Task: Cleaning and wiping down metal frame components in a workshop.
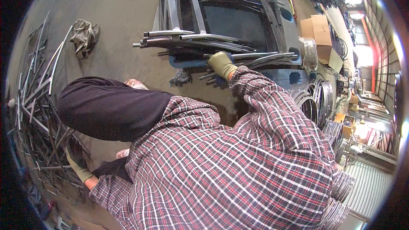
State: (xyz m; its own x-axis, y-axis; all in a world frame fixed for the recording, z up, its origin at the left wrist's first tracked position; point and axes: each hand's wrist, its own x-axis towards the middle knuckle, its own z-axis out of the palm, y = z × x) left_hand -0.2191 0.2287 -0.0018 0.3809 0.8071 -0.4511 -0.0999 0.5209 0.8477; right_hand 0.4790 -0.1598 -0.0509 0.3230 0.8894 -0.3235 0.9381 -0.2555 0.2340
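Note:
My right hand (221, 64), in an olive work glove, reaches out to a stack of dark metal tubes (272, 58). Its fingers are closed around the end of a tube lying at the stack's near side. Lower left, my left hand (76, 155) wears a glove with a dark palm and a light green cuff. It hangs beside a loose heap of thin metal tubes (42, 121) on the floor. The fingers of that hand are dark and partly lost against the heap, so its grip is unclear.
Welded metal frames (183, 6) rest on a blue surface ahead. A crumpled grey cloth (84, 37) lies on the floor. Dark metal shavings (180, 78) sit below the stack. Coils of metal (315, 98) and a cardboard box (317, 32) stand to the right.

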